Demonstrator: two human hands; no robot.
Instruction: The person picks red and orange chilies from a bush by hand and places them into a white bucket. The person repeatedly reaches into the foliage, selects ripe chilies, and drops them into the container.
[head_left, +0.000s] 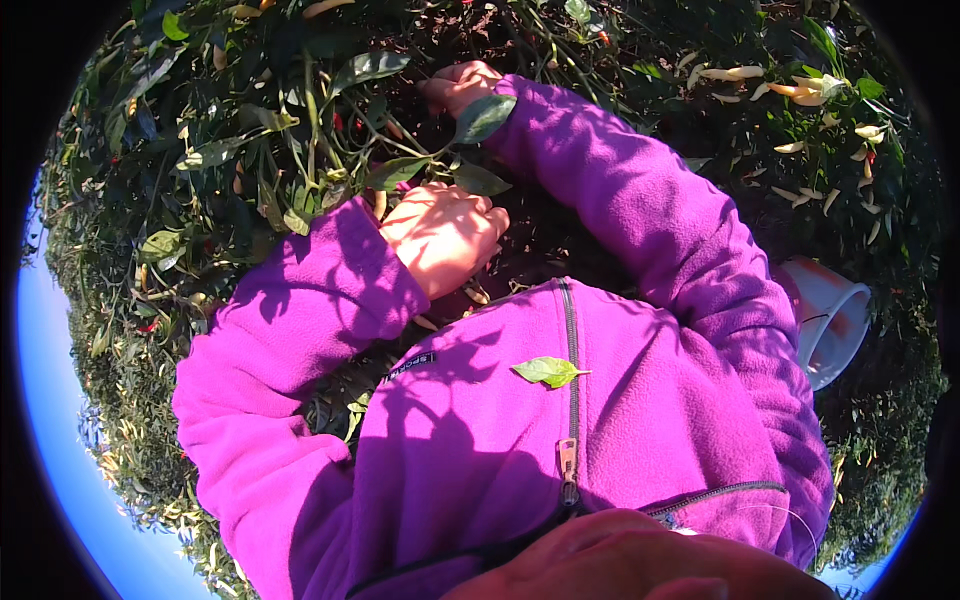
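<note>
My left hand (446, 234) is in bright sun beside a pepper plant, its fingers curled and partly turned away, so I cannot tell what is in them. Further up, my right hand (461, 86) reaches among stems near the soil, partly behind a green leaf (486, 118); its fingertips are hidden. Leafy pepper stems (310, 112) stand to the left of both hands. A pale pepper (380, 204) shows next to my left wrist. Small red peppers (337, 121) hang in the shade further left.
Chili pepper plants with pale and orange peppers (806, 91) stand at the upper right. A whitish plastic bucket (832, 322) with reddish patches lies tilted beside my right elbow. A loose green leaf (547, 370) rests on the purple fleece jacket (645, 375).
</note>
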